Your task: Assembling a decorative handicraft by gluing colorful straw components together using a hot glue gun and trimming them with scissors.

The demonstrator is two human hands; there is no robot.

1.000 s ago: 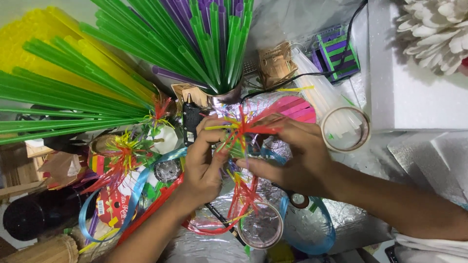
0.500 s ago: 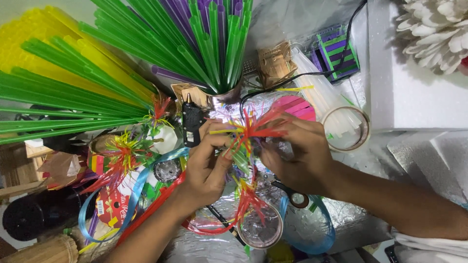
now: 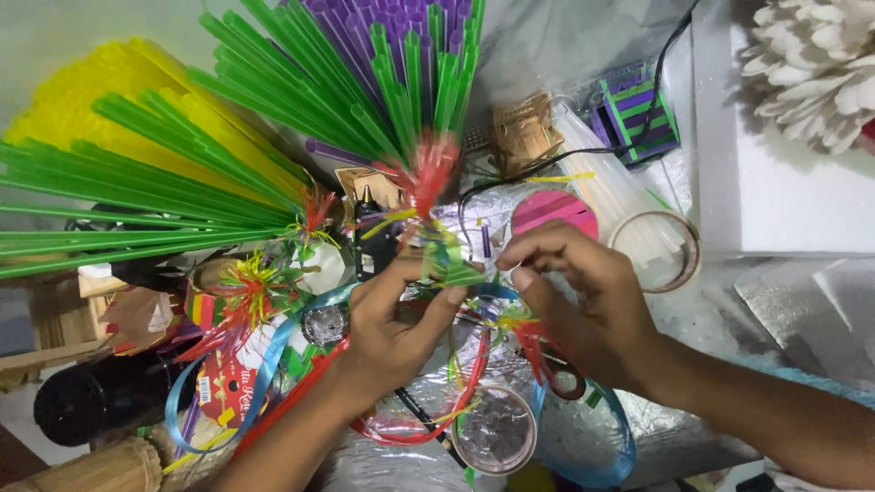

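My left hand pinches a small bundle of cut straw pieces, red, yellow and green, at its middle, so one frayed red end stands upward. My right hand is close beside it on the right, fingers curled, with red and yellow straw ends sticking out beneath it. Thumb and forefinger of the right hand nearly touch the bundle's green part. Both hands hover above a silver foil surface.
Fans of green straws, yellow straws and purple straws fill the upper left. A black glue gun, a tape roll, a pink disc, blue ribbon, a round lid, white foam surround them.
The bundle has turned from lying across to standing with its red end up. My right hand has slid lower along it. The left hand keeps its pinch.
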